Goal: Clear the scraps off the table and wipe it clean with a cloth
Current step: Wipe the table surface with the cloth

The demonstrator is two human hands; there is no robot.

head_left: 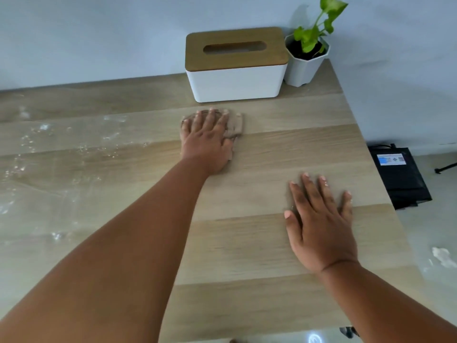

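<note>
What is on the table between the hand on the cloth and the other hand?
Nothing: the head view shows only bare table between the left hand on the cloth and the right hand.

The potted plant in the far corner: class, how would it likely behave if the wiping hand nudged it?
The potted plant would probably tip rather than slide: its white pot narrows toward the base and the leafy stem rises tall above it. It stands close to the table corner, so a push could send it off. The visible soil would likely spill.
</note>
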